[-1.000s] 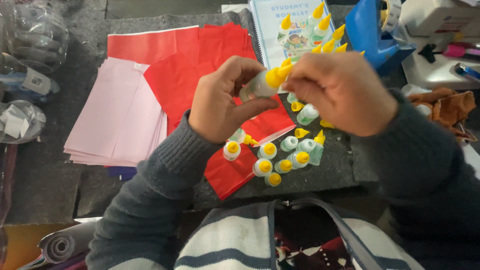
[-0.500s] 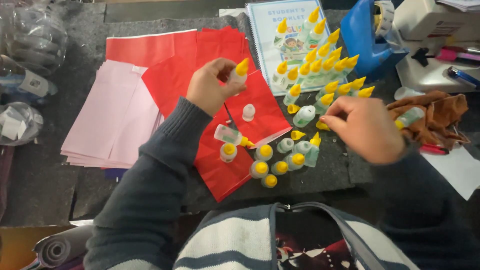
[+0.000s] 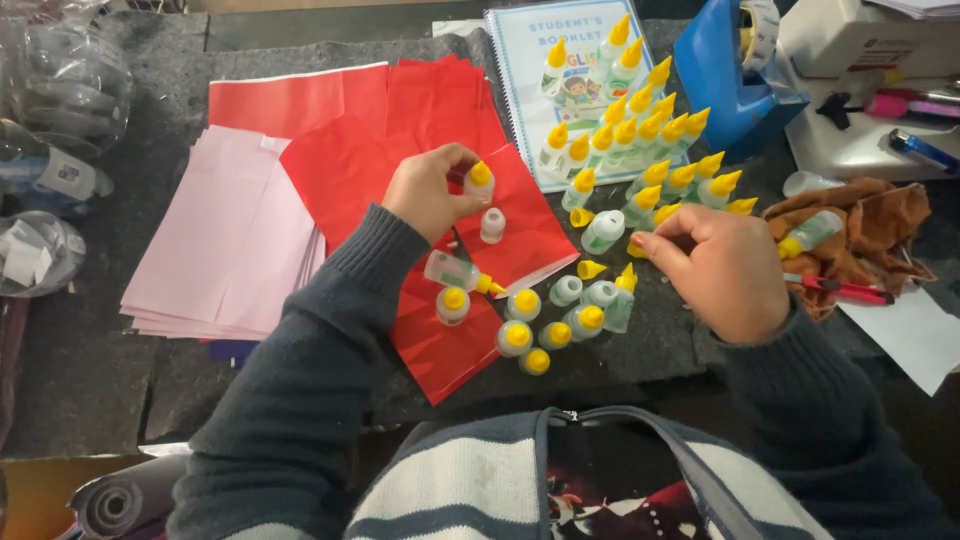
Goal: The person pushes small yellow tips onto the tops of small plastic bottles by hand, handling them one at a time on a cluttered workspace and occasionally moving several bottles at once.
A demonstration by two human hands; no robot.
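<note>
Left hand (image 3: pixel 432 190) fingers pinch yellow-capped bottle (image 3: pixel 479 181) above red paper (image 3: pixel 360 170); right hand (image 3: pixel 715 270) touches yellow cap (image 3: pixel 637 249).

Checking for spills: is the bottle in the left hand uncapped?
No, the small bottle in the left hand wears its yellow cap.

A dark felt-covered table (image 3: pixel 120 390) carries pink paper sheets (image 3: pixel 225 245), red paper sheets (image 3: pixel 350 150), a spiral booklet (image 3: pixel 535 60), small yellow-capped glue bottles (image 3: pixel 560 320), a blue tape dispenser (image 3: pixel 730 75) and what looks like a brown cloth (image 3: pixel 870 225).
</note>
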